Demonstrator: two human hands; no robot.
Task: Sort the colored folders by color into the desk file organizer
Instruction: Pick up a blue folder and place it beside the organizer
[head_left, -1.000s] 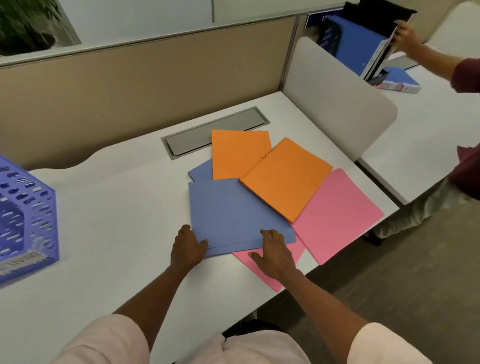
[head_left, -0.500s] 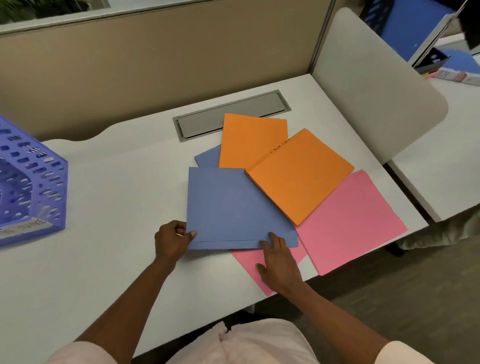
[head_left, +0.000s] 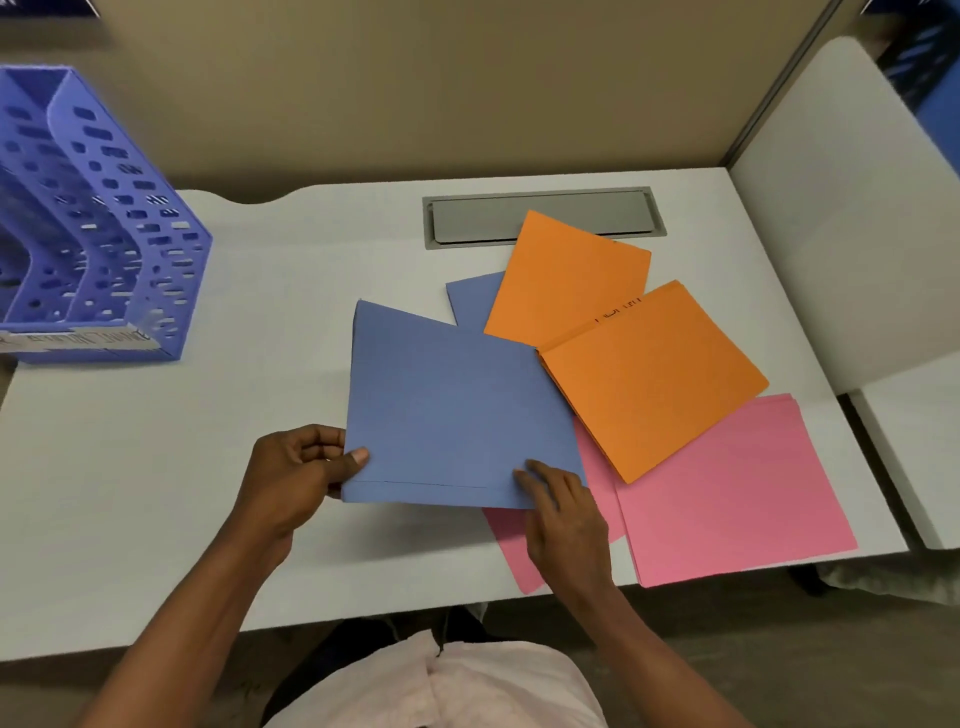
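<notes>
Plainly, the sorting has hardly begun. The head view is the only one, and it shows the purple file organizer (head_left: 104, 234) standing at the far left of the desk (head_left: 260, 395), with no folder in any slot that is in frame; its left part runs out of the picture.

All the folders I can count lie in a loose fan on the desk, well apart from the organizer:
- the top blue folder (head_left: 457, 415), nearest the person
- a second blue folder (head_left: 475, 299), mostly covered
- a rear orange folder (head_left: 566, 275), its far corner over the grey cable hatch (head_left: 540, 215)
- a front orange folder (head_left: 649, 379), overlapping the top blue one
- a large pink folder (head_left: 727, 483) at the right
- a smaller slice of pink folder (head_left: 514, 540) under the blue one

The left hand (head_left: 296, 467) pinches the top blue folder at its near left corner, thumb on top and fingers curled beneath. The right hand (head_left: 563, 514) rests its fingers fairly flat on the near right corner, clamped on nothing as far as I can see.

By my reading this is the first pick — six folders remain, none filed.
</notes>
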